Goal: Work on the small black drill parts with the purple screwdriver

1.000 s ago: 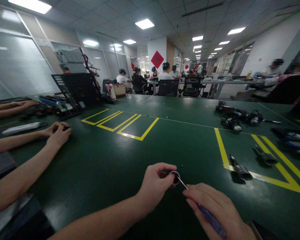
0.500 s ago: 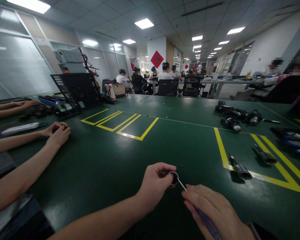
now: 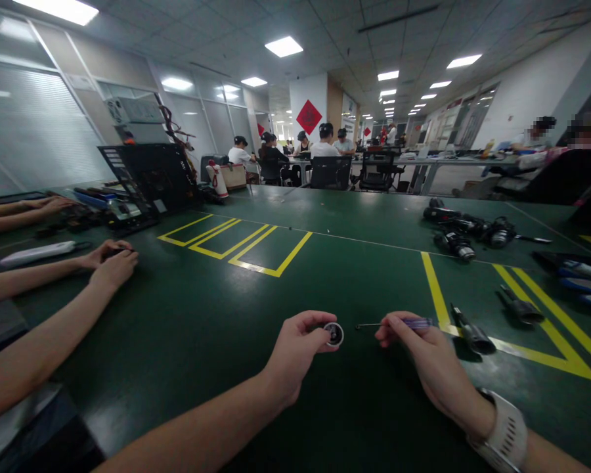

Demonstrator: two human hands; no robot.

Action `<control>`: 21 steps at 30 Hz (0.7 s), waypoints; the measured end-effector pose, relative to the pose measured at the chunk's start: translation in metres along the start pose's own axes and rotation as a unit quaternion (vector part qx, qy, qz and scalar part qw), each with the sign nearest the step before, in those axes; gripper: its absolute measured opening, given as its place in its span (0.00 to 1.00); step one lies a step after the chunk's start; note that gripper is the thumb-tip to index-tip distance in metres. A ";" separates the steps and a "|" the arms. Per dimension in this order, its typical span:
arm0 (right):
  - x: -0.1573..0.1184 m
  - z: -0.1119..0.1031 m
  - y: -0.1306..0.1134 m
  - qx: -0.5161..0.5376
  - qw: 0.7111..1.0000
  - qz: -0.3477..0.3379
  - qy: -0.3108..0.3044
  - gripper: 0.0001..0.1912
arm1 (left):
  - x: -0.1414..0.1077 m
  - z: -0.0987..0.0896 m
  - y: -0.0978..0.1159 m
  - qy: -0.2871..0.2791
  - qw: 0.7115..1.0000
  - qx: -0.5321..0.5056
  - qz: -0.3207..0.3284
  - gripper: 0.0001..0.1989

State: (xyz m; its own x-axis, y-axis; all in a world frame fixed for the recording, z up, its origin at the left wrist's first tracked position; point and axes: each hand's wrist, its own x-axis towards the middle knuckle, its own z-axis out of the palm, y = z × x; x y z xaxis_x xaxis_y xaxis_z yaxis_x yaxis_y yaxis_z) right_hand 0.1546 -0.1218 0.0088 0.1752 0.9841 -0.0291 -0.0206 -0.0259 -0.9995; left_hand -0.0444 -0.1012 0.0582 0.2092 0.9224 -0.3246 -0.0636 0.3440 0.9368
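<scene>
Between the thumb and fingers of my left hand (image 3: 298, 348) is a small round metal cup-like part (image 3: 334, 334), its open end facing me. My right hand (image 3: 418, 348) grips a screwdriver (image 3: 417, 323) with a translucent purple handle. The screwdriver's thin shaft points left, apart from the round part, and its tip is at a tiny dark ring on the green table (image 3: 226, 315). Whether the tip touches the ring, I cannot tell. Two dark metal parts with wide round ends, one nearer (image 3: 474, 334) and one farther (image 3: 522, 307), lie on the right by yellow tape.
Black power tools (image 3: 456, 233) lie at the back right, near blue-handled tools (image 3: 584, 284). On the left, another person's hands (image 3: 111, 263) hold a small dark item beside a white device (image 3: 39, 253). A black computer case (image 3: 157, 177) stands at the back left.
The screwdriver's tip has left the round part. My right hand has moved up and turned, so the shaft now points left at the tiny ring. My left hand has shifted slightly left.
</scene>
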 end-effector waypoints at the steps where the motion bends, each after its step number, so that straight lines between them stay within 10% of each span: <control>1: 0.000 0.000 0.001 -0.008 1.000 0.001 0.000 0.14 | 0.001 0.000 -0.001 -0.002 1.000 -0.002 0.002 0.11; 15: 0.002 -0.006 -0.011 -0.183 0.981 -0.006 -0.057 0.17 | -0.001 -0.002 -0.003 -0.009 1.000 0.009 0.004 0.13; 21: -0.010 0.005 -0.015 -0.054 0.996 0.016 -0.071 0.17 | -0.003 -0.001 -0.003 -0.021 1.000 0.011 0.011 0.15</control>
State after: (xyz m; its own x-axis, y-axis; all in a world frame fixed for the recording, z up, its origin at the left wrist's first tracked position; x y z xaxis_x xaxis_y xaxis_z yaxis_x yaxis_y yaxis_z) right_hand 0.1484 -0.1299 0.0245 0.0355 0.9972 -0.0661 0.0826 -0.0689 -0.9942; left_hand -0.0454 -0.1047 0.0563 0.2484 0.9213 -0.2990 -0.0478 0.3200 0.9462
